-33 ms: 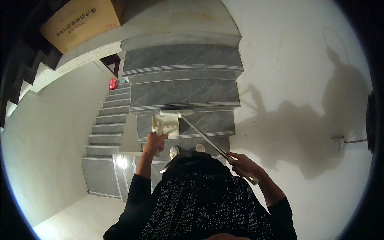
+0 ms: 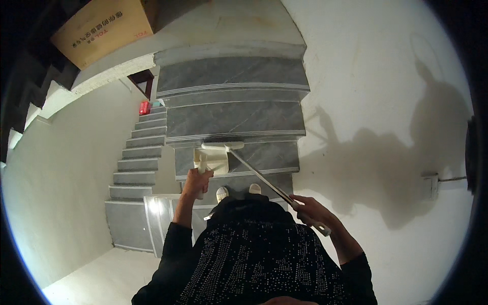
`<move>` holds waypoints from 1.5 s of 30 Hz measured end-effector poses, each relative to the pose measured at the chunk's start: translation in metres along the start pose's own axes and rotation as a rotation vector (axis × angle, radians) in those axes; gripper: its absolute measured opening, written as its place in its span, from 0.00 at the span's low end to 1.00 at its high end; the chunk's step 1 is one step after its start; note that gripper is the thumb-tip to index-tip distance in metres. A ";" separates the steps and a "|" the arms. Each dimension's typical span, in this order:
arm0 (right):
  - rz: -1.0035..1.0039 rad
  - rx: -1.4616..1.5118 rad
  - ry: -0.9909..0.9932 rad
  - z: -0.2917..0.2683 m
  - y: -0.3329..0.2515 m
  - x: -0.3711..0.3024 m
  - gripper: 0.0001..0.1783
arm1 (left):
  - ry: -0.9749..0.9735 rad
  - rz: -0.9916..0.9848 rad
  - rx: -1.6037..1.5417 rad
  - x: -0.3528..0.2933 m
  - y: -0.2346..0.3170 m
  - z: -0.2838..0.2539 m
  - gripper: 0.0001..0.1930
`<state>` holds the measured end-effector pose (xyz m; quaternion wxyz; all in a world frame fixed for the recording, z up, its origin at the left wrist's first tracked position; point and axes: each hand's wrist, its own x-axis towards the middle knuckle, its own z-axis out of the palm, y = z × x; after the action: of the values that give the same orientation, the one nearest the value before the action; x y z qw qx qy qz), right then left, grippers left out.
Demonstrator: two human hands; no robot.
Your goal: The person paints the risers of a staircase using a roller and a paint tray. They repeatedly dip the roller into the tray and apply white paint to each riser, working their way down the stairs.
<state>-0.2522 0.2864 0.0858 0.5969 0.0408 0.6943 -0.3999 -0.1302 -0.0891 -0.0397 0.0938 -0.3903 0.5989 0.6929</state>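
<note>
My left hand point(image 2: 197, 182) is closed round the upright handle of a cream dustpan point(image 2: 219, 163). The pan lies on a grey stair tread just in front of my feet. My right hand point(image 2: 310, 209) grips the metal stick of a broom point(image 2: 256, 173) near its grey end. From there the stick slants away to the left. Its long, pale broom head point(image 2: 222, 146) lies crosswise just beyond the pan's far edge, close to the riser of the step above. Whether the bristles touch the pan I cannot tell.
Grey steps point(image 2: 234, 117) rise ahead to a landing with a cardboard box point(image 2: 104, 30). A white wall point(image 2: 376, 152) with my shadow on it runs along the right. At the left, another flight point(image 2: 137, 165) goes down, with a red object point(image 2: 144, 108) at its far end.
The broom head has shifted very slightly toward me and to the left, nearer the dustpan. Both hands keep their grips; the dustpan looks almost unmoved.
</note>
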 end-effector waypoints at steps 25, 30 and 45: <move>-0.199 0.126 0.098 -0.005 0.015 0.136 0.22 | 0.146 0.017 -0.009 -0.024 -0.002 -0.071 0.10; -0.190 -0.091 0.079 0.010 0.012 0.130 0.35 | 0.165 0.003 -0.010 -0.018 -0.006 -0.074 0.10; -0.034 -0.096 -0.026 0.008 -0.044 0.008 0.28 | 0.238 0.027 -0.004 -0.034 -0.017 -0.091 0.09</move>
<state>-0.2714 0.2484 0.1009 0.6004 -0.0048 0.7055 -0.3766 -0.0583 -0.1551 -0.0287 0.0117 -0.4618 0.6097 0.6441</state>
